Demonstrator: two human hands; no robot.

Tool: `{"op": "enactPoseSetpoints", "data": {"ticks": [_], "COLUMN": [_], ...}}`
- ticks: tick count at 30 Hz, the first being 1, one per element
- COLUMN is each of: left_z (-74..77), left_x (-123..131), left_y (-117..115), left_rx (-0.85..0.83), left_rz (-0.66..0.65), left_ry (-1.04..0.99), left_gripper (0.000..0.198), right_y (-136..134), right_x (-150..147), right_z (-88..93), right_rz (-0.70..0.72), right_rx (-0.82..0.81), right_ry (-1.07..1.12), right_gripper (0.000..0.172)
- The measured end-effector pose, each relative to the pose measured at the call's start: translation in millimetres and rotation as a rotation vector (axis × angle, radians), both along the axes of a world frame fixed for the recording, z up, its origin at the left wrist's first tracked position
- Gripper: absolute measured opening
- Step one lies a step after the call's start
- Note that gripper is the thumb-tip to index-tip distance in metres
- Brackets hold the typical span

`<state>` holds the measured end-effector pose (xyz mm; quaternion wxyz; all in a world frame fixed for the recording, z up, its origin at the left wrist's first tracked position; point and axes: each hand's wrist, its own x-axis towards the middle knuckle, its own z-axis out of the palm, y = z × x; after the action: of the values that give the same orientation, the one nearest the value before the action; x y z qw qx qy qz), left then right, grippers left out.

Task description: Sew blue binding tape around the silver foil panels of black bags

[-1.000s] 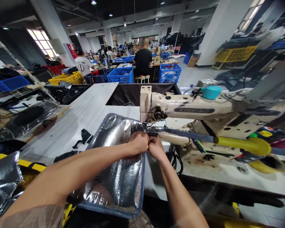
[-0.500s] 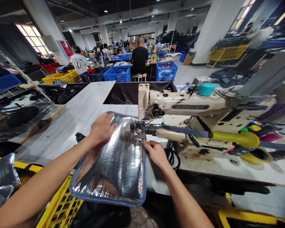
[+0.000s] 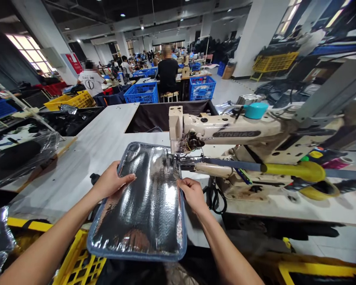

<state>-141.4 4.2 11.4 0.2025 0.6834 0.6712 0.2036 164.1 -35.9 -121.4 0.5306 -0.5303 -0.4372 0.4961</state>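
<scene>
A shiny silver foil panel [image 3: 145, 206] with rounded corners and a blue-grey bound edge lies in front of the sewing machine [image 3: 225, 130]. Its upper right edge sits at the machine's needle and presser foot [image 3: 175, 156]. My left hand [image 3: 112, 180] grips the panel's left edge, thumb on top and fingers underneath. On the right edge, just below the presser foot, my right hand [image 3: 192, 193] pinches the panel between thumb and bent fingers. Blue-grey binding tape [image 3: 231, 163] runs from the right through a yellow tube [image 3: 293, 172] toward the needle.
Black-handled scissors [image 3: 216, 200] lie below the machine arm. A pale worktable [image 3: 86, 146] extends to the left. A yellow crate [image 3: 80, 257] stands below its front edge. Thread spools [image 3: 338, 160] sit at right. Co-workers, one in a black shirt [image 3: 167, 75], sit beyond blue crates [image 3: 142, 93].
My left hand has gone from lying on the panel's upper left to gripping its left edge lower down. My right hand still pinches the right edge. The whole view has shifted slightly.
</scene>
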Motion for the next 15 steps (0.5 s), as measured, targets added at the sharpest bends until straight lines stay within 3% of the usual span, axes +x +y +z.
{"op": "enactPoseSetpoints", "data": {"ticks": [8,15], "left_z": [-2.8,-3.0], "left_x": [6.2,14.3], "left_y": [57.6,96.7], "left_rx": [0.031,0.035], "left_rz": [0.019,0.030], "left_ry": [0.091,0.097], "left_gripper": [0.062,0.059], "right_y": [53.6,54.0], "right_x": [4.4,3.3], "right_z": [1.5,12.4], "right_rz": [-0.025,-0.011], "right_rx": [-0.008,-0.009], "right_ry": [0.029,0.051], "right_gripper": [0.053,0.047]}}
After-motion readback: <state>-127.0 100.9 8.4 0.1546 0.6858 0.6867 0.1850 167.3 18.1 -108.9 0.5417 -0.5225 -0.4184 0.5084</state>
